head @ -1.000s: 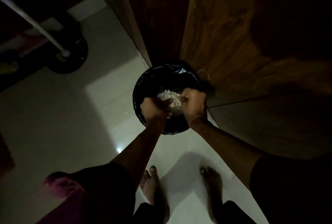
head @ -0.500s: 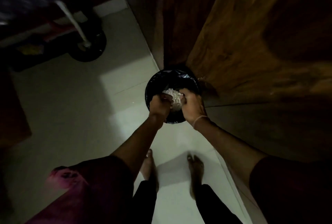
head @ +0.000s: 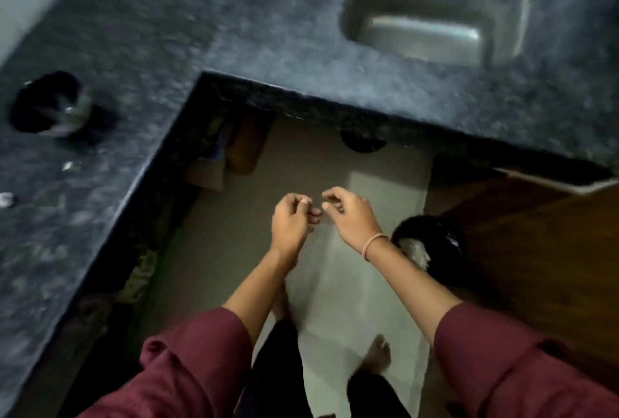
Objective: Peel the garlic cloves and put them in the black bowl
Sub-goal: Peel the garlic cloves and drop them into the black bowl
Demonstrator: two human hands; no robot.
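Note:
The black bowl (head: 47, 106) stands blurred on the dark granite counter (head: 140, 49) at the far left. Small pale garlic bits (head: 67, 166) lie on the counter near it. My left hand (head: 291, 220) and my right hand (head: 348, 213) hang close together in the air above the floor, in the counter's inner corner. Their fingers are loosely curled, and I see nothing held in either. The fingertips nearly meet. A thin band circles my right wrist.
A bin lined with a black bag (head: 435, 243), with white peels inside, stands on the floor just right of my right wrist. A steel sink (head: 435, 12) is set in the counter at the upper right. A wooden door (head: 536, 250) fills the right side.
Both hands have left the bin, where they held white peels, and moved up and left. The view has swung up to the counter, sink and black bowl.

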